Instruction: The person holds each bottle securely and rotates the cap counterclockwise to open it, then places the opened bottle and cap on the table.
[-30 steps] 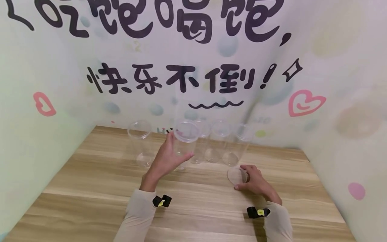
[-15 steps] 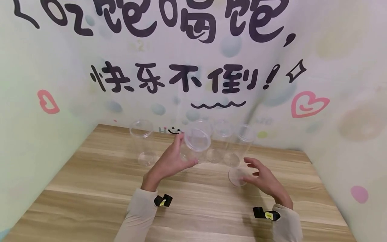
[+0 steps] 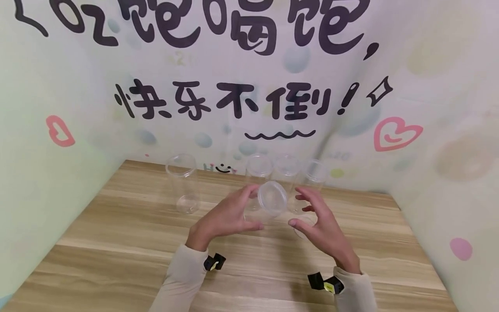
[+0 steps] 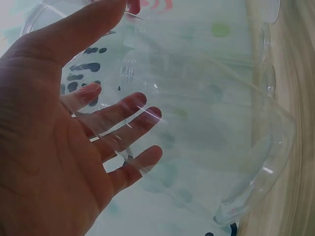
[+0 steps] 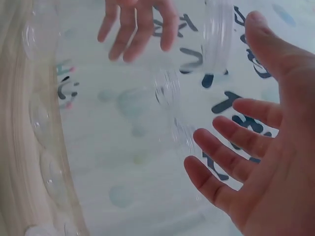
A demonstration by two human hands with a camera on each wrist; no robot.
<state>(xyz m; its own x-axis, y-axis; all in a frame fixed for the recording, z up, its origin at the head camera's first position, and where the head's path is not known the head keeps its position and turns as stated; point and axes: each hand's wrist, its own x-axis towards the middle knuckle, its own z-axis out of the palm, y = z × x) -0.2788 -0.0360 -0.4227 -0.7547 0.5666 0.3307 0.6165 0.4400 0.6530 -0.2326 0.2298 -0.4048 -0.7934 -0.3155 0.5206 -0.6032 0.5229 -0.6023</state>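
My left hand (image 3: 228, 212) grips a clear plastic cup (image 3: 273, 198) above the table, tilted so its wide rim end faces right and toward the head camera. In the left wrist view, the fingers wrap round the cup's see-through wall (image 4: 211, 113), whose base points down toward the tabletop. My right hand (image 3: 325, 229) hovers just right of the cup's rim end, fingers apart and holding nothing. The right wrist view shows the cup's ridged rim (image 5: 216, 37) facing the right thumb. A clear round disc (image 3: 302, 229) lies on the table, partly hidden behind the right hand.
A clear cup (image 3: 183, 186) stands upright at the back left of the wooden table (image 3: 117, 242). Several more stand in a row at the back, including one cup (image 3: 259, 167) partly behind the held cup. A printed wall (image 3: 218, 65) rises behind them.
My left hand has moved right and nearer with the cup, tipping its rim end to the right. My right hand has left the disc, risen and moved left toward the cup.
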